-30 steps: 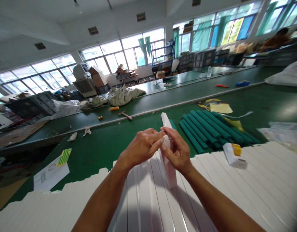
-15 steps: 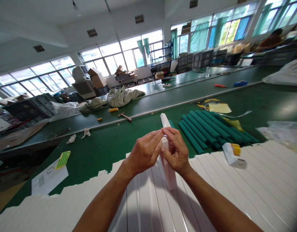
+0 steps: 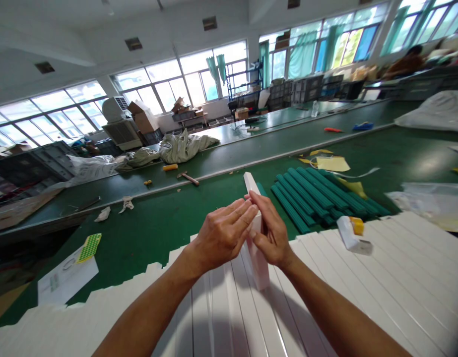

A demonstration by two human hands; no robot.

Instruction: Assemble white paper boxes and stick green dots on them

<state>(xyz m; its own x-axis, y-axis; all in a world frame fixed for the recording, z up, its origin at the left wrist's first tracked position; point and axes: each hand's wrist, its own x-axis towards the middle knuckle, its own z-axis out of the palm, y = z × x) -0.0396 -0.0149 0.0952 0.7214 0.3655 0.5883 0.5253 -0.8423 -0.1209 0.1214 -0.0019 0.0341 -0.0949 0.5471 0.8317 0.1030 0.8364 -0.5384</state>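
Observation:
A long, narrow white box (image 3: 260, 270) stands on its edge over a layer of similar white boxes (image 3: 210, 312), its far end rising past my fingers. My right hand (image 3: 271, 230) grips it from the right, thumb on the near part and fingers bent over the top. From the left, my left hand (image 3: 227, 230) presses against the box, fingers held together across its upper edge and closed. The fingertips of both hands almost meet there. Whatever lies beneath the left fingertips is hidden.
Green ribbed rods (image 3: 318, 196) lie in a pile right of the box's far end. A tape dispenser (image 3: 353, 233) with yellow tape sits on the white boxes. Farther off are a hammer (image 3: 188, 178), a paper sheet (image 3: 67, 277) and grey-green cloth (image 3: 186, 147). A person works at far right.
My left fingers have slid slightly right and flattened over the box's top edge. My right fingers have shifted a little too. The whole view has moved slightly.

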